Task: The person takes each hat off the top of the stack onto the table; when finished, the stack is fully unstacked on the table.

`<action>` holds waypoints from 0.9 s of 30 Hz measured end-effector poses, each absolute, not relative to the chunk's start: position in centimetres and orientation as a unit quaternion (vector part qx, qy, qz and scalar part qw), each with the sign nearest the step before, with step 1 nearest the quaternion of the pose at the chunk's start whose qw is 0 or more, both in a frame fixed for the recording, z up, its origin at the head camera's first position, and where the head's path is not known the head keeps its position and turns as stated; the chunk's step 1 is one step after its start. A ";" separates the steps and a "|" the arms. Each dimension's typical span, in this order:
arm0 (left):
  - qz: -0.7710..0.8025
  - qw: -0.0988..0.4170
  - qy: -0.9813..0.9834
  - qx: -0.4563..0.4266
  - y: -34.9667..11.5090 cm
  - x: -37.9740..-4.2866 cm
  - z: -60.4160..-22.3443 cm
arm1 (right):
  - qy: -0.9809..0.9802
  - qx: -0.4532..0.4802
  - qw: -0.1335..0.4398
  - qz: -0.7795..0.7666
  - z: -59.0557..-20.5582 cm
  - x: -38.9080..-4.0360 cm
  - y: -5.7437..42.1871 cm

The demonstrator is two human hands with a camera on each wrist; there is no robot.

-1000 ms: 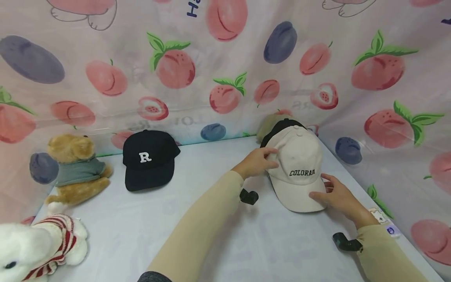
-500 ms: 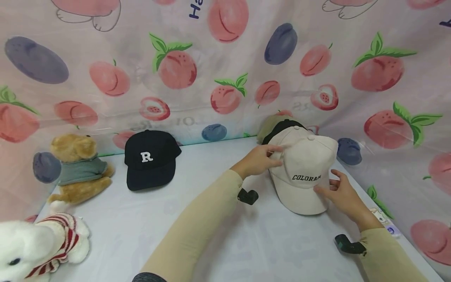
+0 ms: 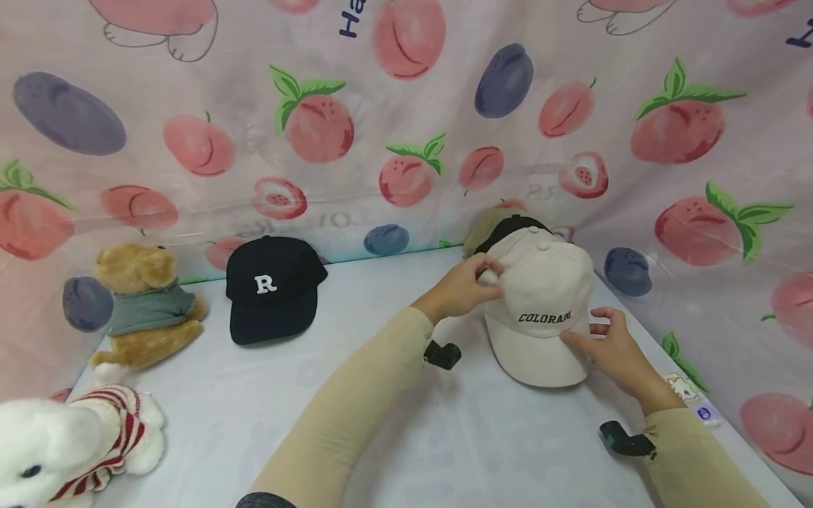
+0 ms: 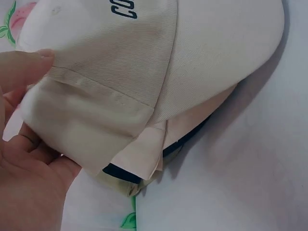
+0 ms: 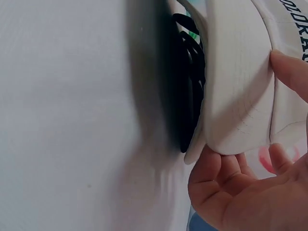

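Note:
An off-white baseball cap (image 3: 540, 289) with dark "COLORA" lettering sits on top of a stack at the right, brim towards me. My left hand (image 3: 460, 288) pinches its left lower edge; the left wrist view shows the thumb outside and other fingers behind the side panel (image 4: 82, 106). My right hand (image 3: 616, 356) grips the opposite side, its thumb on the brim seam and fingers curled under the brim (image 5: 236, 96). Beneath lie a pale pinkish cap (image 4: 192, 115), a black cap (image 3: 513, 226) and an olive-khaki cap (image 3: 485, 226), all mostly covered.
A black cap with a white R (image 3: 273, 289) stands at the back left. Farther left sit a brown teddy bear (image 3: 152, 310) and a white plush toy (image 3: 57, 437) with a striped scarf. A fruit-print curtain (image 3: 432, 106) backs the white table (image 3: 413, 437).
The top cap's crown shifts right, then slightly back left, settling over the stack. Both hands stay at its sides with small shifts. The other caps and toys stay put.

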State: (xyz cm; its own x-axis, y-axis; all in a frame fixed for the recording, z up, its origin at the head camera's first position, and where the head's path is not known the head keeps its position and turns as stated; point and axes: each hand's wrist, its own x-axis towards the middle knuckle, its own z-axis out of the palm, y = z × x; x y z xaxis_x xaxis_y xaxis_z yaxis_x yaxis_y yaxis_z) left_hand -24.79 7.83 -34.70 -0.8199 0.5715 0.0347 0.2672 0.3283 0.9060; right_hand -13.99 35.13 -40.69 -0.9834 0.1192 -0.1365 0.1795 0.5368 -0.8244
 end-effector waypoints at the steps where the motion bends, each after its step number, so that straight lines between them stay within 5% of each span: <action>1: 0.518 0.148 0.801 0.262 7.8 -24.8 -34.7 | 0.876 0.080 0.033 -0.475 -40.7 -14.0 35.1; 27: 0.512 0.096 0.801 0.294 3.4 -25.1 -31.9 | 0.892 -0.006 -0.012 -0.452 -38.9 -14.1 32.6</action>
State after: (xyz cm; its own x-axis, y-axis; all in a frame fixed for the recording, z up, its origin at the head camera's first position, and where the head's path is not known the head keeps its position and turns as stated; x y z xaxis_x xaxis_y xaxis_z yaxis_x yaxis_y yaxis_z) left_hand -25.07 3.41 -31.94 -0.8080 0.5705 0.1472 0.3728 0.3017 0.8775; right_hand -14.08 32.59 -38.94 -0.9997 0.0002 0.0261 -0.0209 0.5906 -0.8067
